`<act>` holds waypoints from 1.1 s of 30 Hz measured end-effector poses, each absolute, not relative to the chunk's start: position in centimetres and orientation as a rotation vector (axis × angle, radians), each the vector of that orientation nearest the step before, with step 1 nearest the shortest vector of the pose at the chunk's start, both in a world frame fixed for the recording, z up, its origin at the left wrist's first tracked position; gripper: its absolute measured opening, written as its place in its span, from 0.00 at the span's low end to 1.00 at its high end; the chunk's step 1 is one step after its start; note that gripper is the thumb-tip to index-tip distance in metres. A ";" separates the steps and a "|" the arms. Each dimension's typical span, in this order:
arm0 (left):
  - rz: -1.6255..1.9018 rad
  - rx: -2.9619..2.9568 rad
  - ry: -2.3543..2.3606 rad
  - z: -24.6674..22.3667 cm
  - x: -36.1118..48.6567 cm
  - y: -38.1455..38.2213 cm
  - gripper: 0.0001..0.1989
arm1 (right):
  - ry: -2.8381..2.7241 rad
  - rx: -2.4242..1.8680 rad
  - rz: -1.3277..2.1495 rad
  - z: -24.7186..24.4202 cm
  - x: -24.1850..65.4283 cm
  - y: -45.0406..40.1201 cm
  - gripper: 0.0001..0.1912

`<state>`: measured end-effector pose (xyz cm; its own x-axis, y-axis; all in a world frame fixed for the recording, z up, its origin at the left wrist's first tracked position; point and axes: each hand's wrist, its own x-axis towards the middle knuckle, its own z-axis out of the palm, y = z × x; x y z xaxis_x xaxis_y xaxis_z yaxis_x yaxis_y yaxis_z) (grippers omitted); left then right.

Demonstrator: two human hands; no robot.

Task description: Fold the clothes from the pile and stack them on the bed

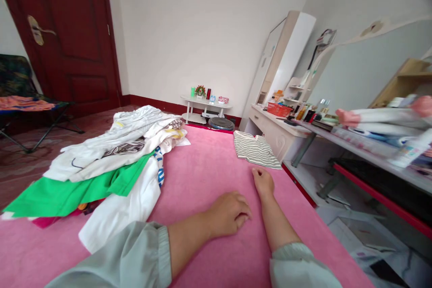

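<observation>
My left hand (230, 213) hovers or rests over the middle of the pink bedcover (202, 157), its fingers loosely curled with some space between them and nothing in them. Further right and a little forward is my right hand (263, 182), its fingers folded in; nothing shows in it. Just beyond it, near the right edge of the cover, lies a black-and-white striped cloth (254, 149), laid flat. A heap of white clothes (135, 132) is piled on the left side, with a green garment (77, 194) sticking out beneath.
Along the right stand a desk (371, 146) with bottles and a white dresser (286, 128) with a red basket (279, 109). A small white table (205, 101) is by the far wall. On the left are a folding chair (30, 104) and a dark red door (67, 31).
</observation>
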<state>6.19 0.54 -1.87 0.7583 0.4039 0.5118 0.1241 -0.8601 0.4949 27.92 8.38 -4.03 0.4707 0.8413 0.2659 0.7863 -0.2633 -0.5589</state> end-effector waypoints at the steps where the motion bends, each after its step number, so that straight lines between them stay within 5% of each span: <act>1: 0.871 2.501 0.400 -1.9 6.1 0.6 0.13 | -1.370 -2.067 0.107 -4.1 27.9 8.5 0.19; 9: 0.533 2.569 0.407 0.8 0.8 2.4 0.16 | -1.364 -1.996 0.107 -4.7 28.3 8.8 0.15; 17: 1.114 2.735 1.557 8.1 -15.2 12.2 0.23 | -1.345 -2.032 0.105 -4.6 27.9 8.8 0.14; 23: 0.927 2.091 2.229 6.9 -25.4 15.9 0.31 | -1.333 -2.067 0.089 -4.6 27.8 8.9 0.14; 27: 1.001 2.108 2.196 6.9 -25.3 15.1 0.22 | -1.339 -2.056 0.079 -4.9 28.0 9.1 0.13; 33: 1.573 2.160 1.809 14.0 -16.4 11.7 0.20 | -1.351 -2.004 0.094 -5.0 28.2 9.2 0.15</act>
